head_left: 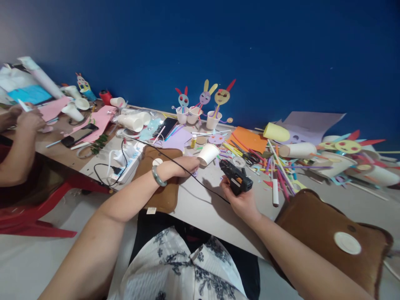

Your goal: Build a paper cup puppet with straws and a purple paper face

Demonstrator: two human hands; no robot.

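My right hand (239,202) is wrapped around the handle of a black hot glue gun (236,177), held just above the table. From it a thin black cord runs left across my left hand toward a power strip. My left hand (186,166), with a bangle on the wrist, has its fingers closed at the base of a white paper cup (208,154). The cup is tilted, its mouth toward the upper right, and the glue gun is a short way to its right. Some fingertips of my left hand are hidden.
Three cups with paper-faced figures (204,98) stand by the blue wall. Scissors (250,158), markers and paper scraps clutter the right. Brown cushions (337,241) lie at the table's front. A power strip (131,162) and a person's hands (29,118) are on the left.
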